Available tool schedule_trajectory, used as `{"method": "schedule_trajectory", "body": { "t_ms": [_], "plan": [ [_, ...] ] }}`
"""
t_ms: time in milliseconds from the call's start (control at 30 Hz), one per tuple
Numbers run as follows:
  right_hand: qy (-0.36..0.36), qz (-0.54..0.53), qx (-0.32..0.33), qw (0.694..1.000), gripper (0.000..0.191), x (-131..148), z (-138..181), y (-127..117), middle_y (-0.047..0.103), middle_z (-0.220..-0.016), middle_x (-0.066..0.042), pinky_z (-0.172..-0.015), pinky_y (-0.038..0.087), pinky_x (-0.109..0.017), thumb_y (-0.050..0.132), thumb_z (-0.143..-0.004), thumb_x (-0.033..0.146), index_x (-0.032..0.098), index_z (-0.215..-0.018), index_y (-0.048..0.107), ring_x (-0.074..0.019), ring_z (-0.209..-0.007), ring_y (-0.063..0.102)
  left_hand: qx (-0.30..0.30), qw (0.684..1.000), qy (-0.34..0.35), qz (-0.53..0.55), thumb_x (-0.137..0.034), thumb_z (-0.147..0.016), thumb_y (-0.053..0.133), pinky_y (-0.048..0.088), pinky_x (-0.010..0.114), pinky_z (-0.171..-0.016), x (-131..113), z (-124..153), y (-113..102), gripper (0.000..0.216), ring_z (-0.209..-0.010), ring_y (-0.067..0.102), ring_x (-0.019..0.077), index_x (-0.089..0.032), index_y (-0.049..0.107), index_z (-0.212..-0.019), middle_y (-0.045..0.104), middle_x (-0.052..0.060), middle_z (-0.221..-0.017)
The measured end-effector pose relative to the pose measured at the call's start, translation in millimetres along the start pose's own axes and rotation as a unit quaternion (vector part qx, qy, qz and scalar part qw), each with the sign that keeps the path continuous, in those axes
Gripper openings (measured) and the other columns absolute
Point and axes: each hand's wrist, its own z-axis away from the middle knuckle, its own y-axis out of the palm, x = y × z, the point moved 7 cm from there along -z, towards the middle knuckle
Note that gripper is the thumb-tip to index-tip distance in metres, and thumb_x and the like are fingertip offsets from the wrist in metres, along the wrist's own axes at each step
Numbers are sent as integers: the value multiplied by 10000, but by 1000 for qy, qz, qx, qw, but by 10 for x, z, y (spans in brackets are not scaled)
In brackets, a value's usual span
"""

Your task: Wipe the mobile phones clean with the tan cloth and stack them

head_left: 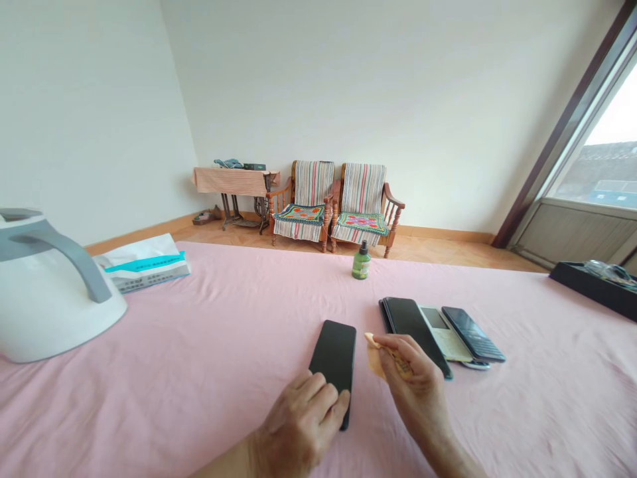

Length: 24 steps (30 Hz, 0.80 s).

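A black smartphone (pixel 335 353) lies on the pink cloth, its dark screen facing up. Across its lower end rests my left hand (pixel 301 421), closed on the phone with the fingers curled over it and partly hiding it. To the right of the phone, apart from it, my right hand (pixel 414 382) is closed around a crumpled pale-yellow cloth (pixel 376 362). Behind that hand lie more phones: a large dark one (pixel 408 318) on top of another, a pale keypad phone (pixel 450 342), and a dark keypad phone (pixel 470 332).
A green spray bottle (pixel 361 262) stands beyond the phones. At left are a white kettle (pixel 50 299) with a grey handle and a tissue pack (pixel 149 262). A black box (pixel 594 289) holding cables sits at right. Two wooden chairs (pixel 331 206) stand past the pink-covered table (pixel 223 372).
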Motion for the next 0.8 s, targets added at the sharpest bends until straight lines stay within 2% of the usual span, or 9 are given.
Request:
{"method": "schedule_trajectory", "body": {
  "t_ms": [67,133,200,267,400,500,633,800],
  "plan": [
    [-6,3,4,1000,187,23,5,0,644,-910,-61,-670,504,-250,506,-874,285,212,-909,674,-172,-806,635,18,999,9,27,-149,-889,547,520,326,-619,-34,-17,58,177,-671,558,187,-102,622,-1042,618,54,-744],
    [-17,8,7,1000,175,58,9,3,640,-908,-58,-658,500,-249,507,-872,267,212,-914,668,-167,-791,633,29,997,-4,75,-278,-827,659,521,338,-632,1,-19,91,251,-709,562,200,-115,632,-1016,624,57,-779],
    [-28,13,12,999,161,92,15,14,636,-899,-53,-654,495,-245,509,-871,243,212,-910,662,-159,-775,630,29,990,-40,133,-368,-769,711,520,341,-661,105,-6,95,328,-750,566,204,-148,645,-1002,627,52,-808],
    [-39,18,24,999,152,112,28,45,631,-896,-49,-656,490,-238,511,-871,214,211,-907,659,-152,-772,627,23,979,-99,179,-388,-747,731,516,360,-727,275,30,88,395,-820,572,214,-182,632,-1070,633,59,-877],
    [-56,20,86,994,181,86,72,201,632,-895,-40,-700,488,-235,494,-880,154,214,-923,659,-144,-802,622,39,940,-253,225,-436,-596,826,464,471,-875,674,185,165,855,-1010,538,283,-228,436,-1327,598,98,-1109],
    [-69,15,151,986,236,55,124,359,634,-901,-42,-743,488,-247,465,-882,104,217,-936,666,-148,-833,611,98,917,-286,261,-534,-508,833,395,522,-943,767,265,310,1059,-1093,488,323,-241,338,-1397,544,122,-1213],
    [-76,13,208,975,259,90,231,474,614,-921,-49,-773,479,-265,465,-873,71,218,-919,674,-156,-867,592,159,896,-290,297,-651,-451,791,331,524,-1001,713,273,407,1048,-1165,424,350,-237,440,-1347,492,125,-1262],
    [-89,13,271,958,263,240,481,482,593,-871,-41,-700,471,-232,489,-823,11,200,-824,672,-140,-812,582,173,880,-289,335,-529,-467,839,352,488,-996,700,232,338,952,-1126,452,319,-246,499,-1310,513,96,-1201]
  ]
}}
